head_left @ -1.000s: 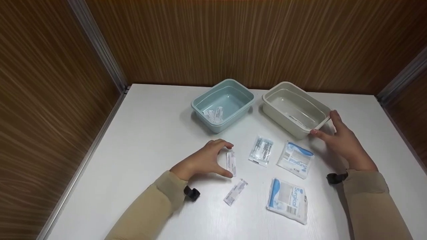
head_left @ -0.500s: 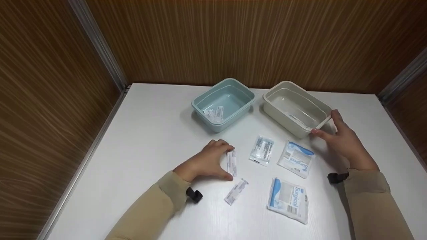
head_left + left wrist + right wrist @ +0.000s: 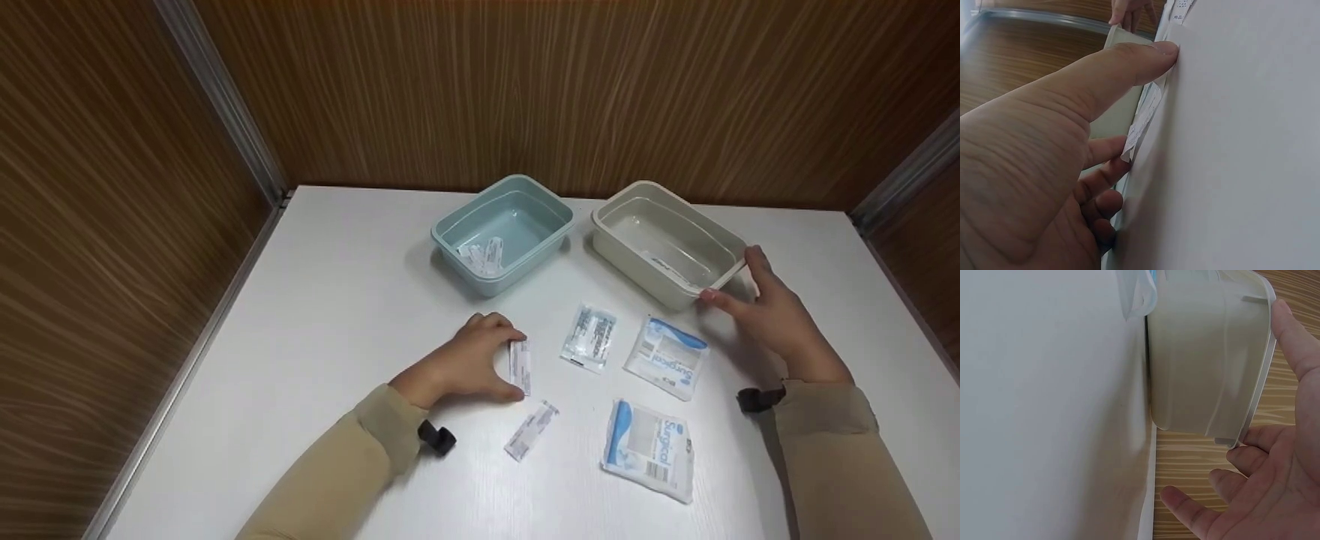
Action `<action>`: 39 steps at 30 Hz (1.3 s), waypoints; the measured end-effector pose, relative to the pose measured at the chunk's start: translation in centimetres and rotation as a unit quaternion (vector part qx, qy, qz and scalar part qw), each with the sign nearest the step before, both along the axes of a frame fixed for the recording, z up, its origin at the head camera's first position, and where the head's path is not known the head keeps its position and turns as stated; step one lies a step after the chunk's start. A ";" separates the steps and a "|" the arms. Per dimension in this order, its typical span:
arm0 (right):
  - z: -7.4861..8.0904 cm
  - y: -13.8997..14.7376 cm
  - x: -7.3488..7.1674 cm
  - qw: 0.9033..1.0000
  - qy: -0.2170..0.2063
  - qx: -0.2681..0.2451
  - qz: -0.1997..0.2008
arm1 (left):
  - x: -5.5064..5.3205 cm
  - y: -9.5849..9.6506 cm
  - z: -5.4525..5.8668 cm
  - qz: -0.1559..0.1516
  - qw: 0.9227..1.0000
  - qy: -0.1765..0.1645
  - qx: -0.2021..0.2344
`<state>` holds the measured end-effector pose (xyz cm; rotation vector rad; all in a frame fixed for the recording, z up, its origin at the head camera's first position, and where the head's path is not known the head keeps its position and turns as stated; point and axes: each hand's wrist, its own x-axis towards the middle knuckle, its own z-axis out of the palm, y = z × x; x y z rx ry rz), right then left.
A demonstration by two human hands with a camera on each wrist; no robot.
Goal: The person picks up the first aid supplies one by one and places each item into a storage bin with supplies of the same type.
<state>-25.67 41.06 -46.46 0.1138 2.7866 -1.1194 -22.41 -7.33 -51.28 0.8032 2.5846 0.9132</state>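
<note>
In the head view my left hand [image 3: 471, 361] pinches a wrapped adhesive bandage [image 3: 520, 369] lengthwise, thumb at its near end and index finger at its far end. The left wrist view shows the fingertips right at one end of this narrow white wrapper [image 3: 1143, 122]. A second wrapped bandage [image 3: 532, 430] lies just nearer the body. My right hand [image 3: 780, 319] holds the beige plastic bin [image 3: 637, 271] by its short side, thumb and index finger spread on the rim. In the right wrist view the other fingers hang off the bin wall [image 3: 1196, 365].
A blue-green bin [image 3: 510, 276] with several small wrappers stands to the left of the beige one. Between the hands lie a clear printed packet [image 3: 589, 337] and two "Surgical" packs, one farther [image 3: 666, 357] and one nearer [image 3: 649, 450]. Wood-grain panels [image 3: 480, 90] enclose the white table.
My left thumb and fingers have closed in on the ends of the bandage wrapper, the hand shifting slightly right. The right hand and both bins have kept their places.
</note>
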 end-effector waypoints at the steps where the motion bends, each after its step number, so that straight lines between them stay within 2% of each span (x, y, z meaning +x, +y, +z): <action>1: 0.0 0.0 0.0 1.000 0.000 0.000 0.000 | 0.0 0.0 0.0 0.000 1.000 0.001 0.005; 7: -0.1 0.0 0.0 1.000 0.000 -0.005 0.000 | 0.1 -0.2 0.0 0.004 0.999 0.011 0.037; 17: -0.2 -0.1 -0.1 1.000 -0.003 -0.001 -0.003 | 0.1 -0.2 0.0 0.032 0.996 0.014 0.087; 25: -0.2 -0.2 -0.3 1.000 -0.008 0.001 -0.003 | 0.0 -0.3 -0.2 0.043 0.989 0.043 0.133; 30: -0.2 -0.2 -0.3 1.000 -0.010 0.001 -0.003 | -0.1 -0.2 -0.1 0.044 0.983 0.073 0.162; 34: -0.1 -0.2 -0.2 1.000 -0.011 0.002 -0.004 | 0.1 0.1 0.4 0.057 0.979 0.073 0.182; 39: 0.1 -0.1 0.0 1.000 -0.011 -0.004 -0.013 | 0.4 0.5 2.0 0.061 0.972 0.074 0.216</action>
